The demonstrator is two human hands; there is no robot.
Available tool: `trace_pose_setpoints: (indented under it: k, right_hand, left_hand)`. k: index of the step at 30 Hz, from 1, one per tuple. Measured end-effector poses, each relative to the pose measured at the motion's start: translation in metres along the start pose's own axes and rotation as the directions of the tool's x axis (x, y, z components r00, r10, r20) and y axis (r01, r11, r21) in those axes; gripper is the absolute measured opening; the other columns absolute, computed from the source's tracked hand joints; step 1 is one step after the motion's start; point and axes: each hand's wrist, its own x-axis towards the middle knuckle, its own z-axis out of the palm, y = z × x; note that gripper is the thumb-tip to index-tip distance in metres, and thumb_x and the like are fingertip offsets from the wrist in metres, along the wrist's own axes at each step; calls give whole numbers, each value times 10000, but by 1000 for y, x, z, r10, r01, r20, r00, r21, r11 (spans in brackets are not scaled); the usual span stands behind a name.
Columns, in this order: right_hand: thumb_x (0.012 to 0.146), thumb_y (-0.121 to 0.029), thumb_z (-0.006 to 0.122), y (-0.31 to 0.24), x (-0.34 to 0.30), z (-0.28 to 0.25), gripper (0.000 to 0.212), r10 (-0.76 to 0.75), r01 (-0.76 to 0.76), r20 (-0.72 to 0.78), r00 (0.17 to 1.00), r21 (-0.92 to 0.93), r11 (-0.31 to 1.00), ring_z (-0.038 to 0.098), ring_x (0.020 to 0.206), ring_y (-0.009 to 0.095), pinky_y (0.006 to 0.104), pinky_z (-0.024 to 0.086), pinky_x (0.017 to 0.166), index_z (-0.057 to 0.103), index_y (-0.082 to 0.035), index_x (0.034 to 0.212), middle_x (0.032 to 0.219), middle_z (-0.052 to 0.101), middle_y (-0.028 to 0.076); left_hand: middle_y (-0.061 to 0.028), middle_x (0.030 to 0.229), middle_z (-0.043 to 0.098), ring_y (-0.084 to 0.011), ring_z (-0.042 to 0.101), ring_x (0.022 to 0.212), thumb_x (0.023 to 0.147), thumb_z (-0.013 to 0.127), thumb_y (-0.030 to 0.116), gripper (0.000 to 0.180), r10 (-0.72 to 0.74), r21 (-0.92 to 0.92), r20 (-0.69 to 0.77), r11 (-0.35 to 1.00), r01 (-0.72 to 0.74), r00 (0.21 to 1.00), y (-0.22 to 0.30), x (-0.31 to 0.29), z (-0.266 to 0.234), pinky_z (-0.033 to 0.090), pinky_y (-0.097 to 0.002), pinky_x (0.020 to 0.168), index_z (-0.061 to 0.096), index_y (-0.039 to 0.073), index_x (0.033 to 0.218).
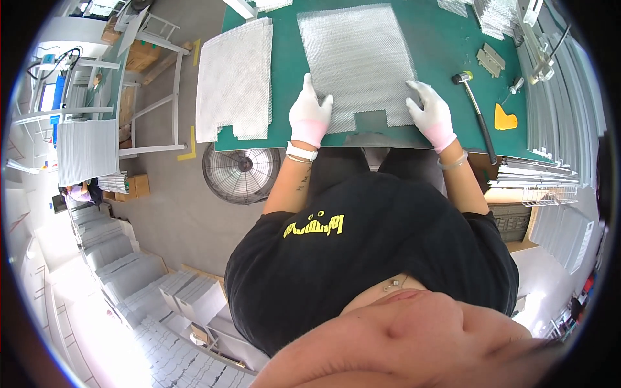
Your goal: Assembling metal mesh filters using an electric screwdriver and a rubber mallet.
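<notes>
A silvery mesh sheet (359,58) with a notch in its near edge lies in front of me on the green tabletop (284,77); its edges look layered, as of a thin stack. Along its left edge rests my left hand (310,115), in a white and pink glove, fingers stretched forward and thumb apart. At the right edge, my gloved right hand (430,118) has its fingers spread, their tips touching the mesh near the corner. Neither hand is closed around the sheet. To the left lies a stack of whiter mesh sheets (236,81), notched at the near side too.
Right of the mesh lie a hammer (479,113), a yellow scraper-shaped piece (505,118) and metal pieces (491,60). Long metal profiles (559,97) line the table's right side. A round floor fan (244,165) stands below the left front edge. More mesh pieces (497,18) sit far right.
</notes>
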Motion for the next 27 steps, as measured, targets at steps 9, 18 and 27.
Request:
trace_pose_setpoints:
  k: [9,18,27]
  right_hand:
    - [901,-207,637,0,-3,4,404,14,-3,62,998,-168,986,587,1194,352,392,504,978,607,-126,1296,1364,567,171]
    - [890,-267,645,-2,21,-29,391,142,-75,138,980,-406,911,640,1109,321,404,534,919,636,-137,1259,1323,599,142]
    - [848,-415,592,279,241,-244,488,419,-541,-503,756,-121,832,664,1039,420,456,525,919,709,-41,1140,1080,700,246]
  left_hand:
    - [-251,1236,616,-379,634,1086,871,708,280,752,59,36,-51,998,-57,997,-15,-2,13,513,-429,920,375,-27,1472]
    - [-250,1298,534,-422,544,1167,797,766,297,785,27,131,-35,991,-22,999,-2,7,-2,455,-465,1002,425,48,1459]
    - [-134,1476,472,-439,339,1409,861,656,371,563,488,180,210,832,-525,847,-10,44,21,174,-616,1167,572,158,1375]
